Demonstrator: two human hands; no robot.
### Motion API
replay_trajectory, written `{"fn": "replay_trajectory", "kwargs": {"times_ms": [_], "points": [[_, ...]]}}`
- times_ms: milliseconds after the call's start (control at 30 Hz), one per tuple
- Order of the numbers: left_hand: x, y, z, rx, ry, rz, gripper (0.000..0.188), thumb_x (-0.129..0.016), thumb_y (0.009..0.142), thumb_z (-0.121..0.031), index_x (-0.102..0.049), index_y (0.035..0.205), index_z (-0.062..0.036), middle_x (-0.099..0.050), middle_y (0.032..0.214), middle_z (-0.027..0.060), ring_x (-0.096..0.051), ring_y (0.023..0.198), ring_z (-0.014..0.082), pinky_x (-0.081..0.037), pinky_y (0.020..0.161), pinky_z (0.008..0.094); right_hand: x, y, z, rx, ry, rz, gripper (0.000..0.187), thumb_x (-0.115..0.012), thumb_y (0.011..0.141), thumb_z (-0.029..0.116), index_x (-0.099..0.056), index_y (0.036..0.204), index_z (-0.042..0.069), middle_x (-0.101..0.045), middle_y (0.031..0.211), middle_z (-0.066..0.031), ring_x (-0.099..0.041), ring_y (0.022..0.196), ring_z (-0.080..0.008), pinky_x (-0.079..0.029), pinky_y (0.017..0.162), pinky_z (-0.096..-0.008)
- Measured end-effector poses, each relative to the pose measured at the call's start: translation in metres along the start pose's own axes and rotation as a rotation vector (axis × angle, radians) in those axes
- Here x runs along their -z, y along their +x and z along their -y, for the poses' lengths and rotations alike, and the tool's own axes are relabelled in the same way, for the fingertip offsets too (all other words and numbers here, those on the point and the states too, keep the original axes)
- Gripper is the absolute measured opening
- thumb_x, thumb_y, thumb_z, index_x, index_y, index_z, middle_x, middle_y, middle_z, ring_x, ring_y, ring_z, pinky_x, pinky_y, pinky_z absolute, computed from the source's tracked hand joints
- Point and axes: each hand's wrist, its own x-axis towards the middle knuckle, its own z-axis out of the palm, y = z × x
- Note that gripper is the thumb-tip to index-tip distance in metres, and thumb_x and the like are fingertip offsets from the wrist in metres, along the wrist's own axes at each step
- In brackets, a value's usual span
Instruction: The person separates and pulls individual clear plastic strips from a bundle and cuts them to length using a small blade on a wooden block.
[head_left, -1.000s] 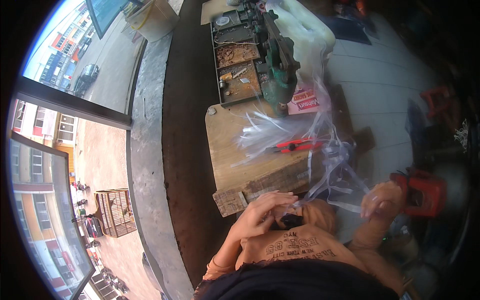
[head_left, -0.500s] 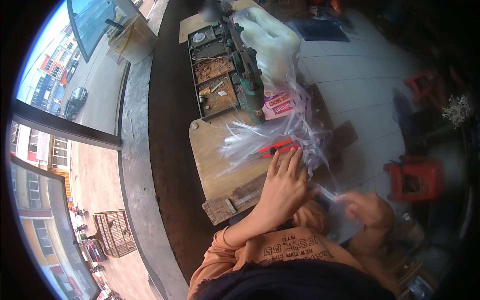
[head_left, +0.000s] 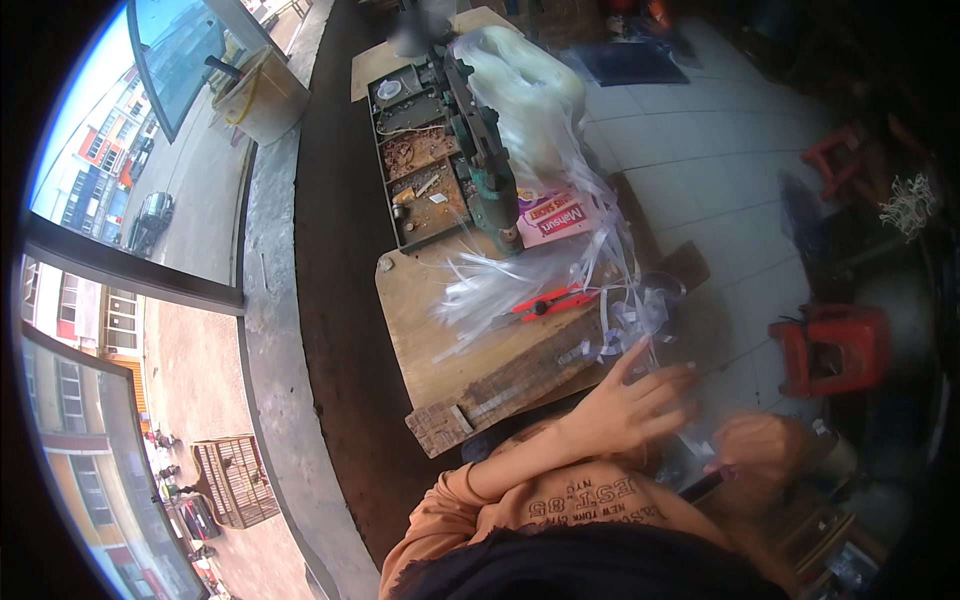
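A bundle of shiny, translucent white plastic strips (head_left: 500, 290) lies across the wooden bench, with curled lengths (head_left: 640, 315) hanging off its right edge. My left hand (head_left: 640, 405) is just below these curls with its fingers stretched apart; a strip runs close by them, and whether they touch it is unclear. Lower right, my right hand (head_left: 765, 445) is blurred, its fingers closed on the end of a pale plastic strip (head_left: 697, 440) leading toward my left hand. A red-handled cutting tool (head_left: 550, 303) rests on the strips, touched by neither hand.
A green metal machine or vise (head_left: 490, 190) stands on the bench beside a compartment tray (head_left: 415, 160) of small parts. Behind are a pink box (head_left: 555, 215) and a large plastic coil (head_left: 520, 90). Red stools (head_left: 835, 350) stand on the tiled floor; a bucket (head_left: 262, 95) sits on the left ledge.
My left hand has moved right and down, off the cutting tool and the bench edge. My right hand has moved down and slightly right with the strip.
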Motion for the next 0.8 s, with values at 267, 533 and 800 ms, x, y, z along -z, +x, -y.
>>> {"fn": "replay_trajectory", "kwargs": {"times_ms": [267, 533, 800], "points": [[0.039, 0.046, 0.053, 0.25, 0.33, -0.235, 0.022, -0.063, 0.069, -0.014, -0.059, 0.09, -0.0152, -0.056, 0.093, -0.0029, -0.055, 0.098, 0.0133, -0.027, 0.101, 0.0501, -0.033, -0.059, -0.008, 1.668, 1.426, -0.293, 0.017, -0.056, 0.081, 0.007, -0.058, 0.094, -0.004, -0.063, 0.072, -0.0131, -0.06, 0.058, -0.0229, -0.049, 0.05, -0.0314], [0.04, 0.065, 0.11, 0.41, 0.457, -0.307, 0.044, -0.059, 0.079, -0.007, -0.048, 0.121, -0.0107, -0.048, 0.123, 0.0066, -0.048, 0.111, 0.0218, -0.03, 0.098, 0.0455, 0.014, -0.077, 0.024, 0.776, 0.681, -0.711, 0.042, -0.046, 0.09, 0.014, -0.041, 0.124, -0.01, -0.06, 0.057, -0.0189, -0.057, 0.042, -0.0257, -0.053, 0.042, -0.0415], [0.005, 0.053, 0.052, 0.648, -1.075, 0.003, 0.049, -0.03, 0.098, -0.039, -0.047, 0.12, 0.0012, -0.058, 0.109, 0.0153, -0.058, 0.098, 0.0242, -0.045, 0.087, 0.0336, 0.029, -0.076, 0.027, 0.47, 0.301, 0.083, 0.028, -0.058, 0.079, 0.007, -0.057, 0.107, -0.001, -0.064, 0.066, -0.0111, -0.061, 0.055, -0.0221, -0.052, 0.054, -0.0316]]}}
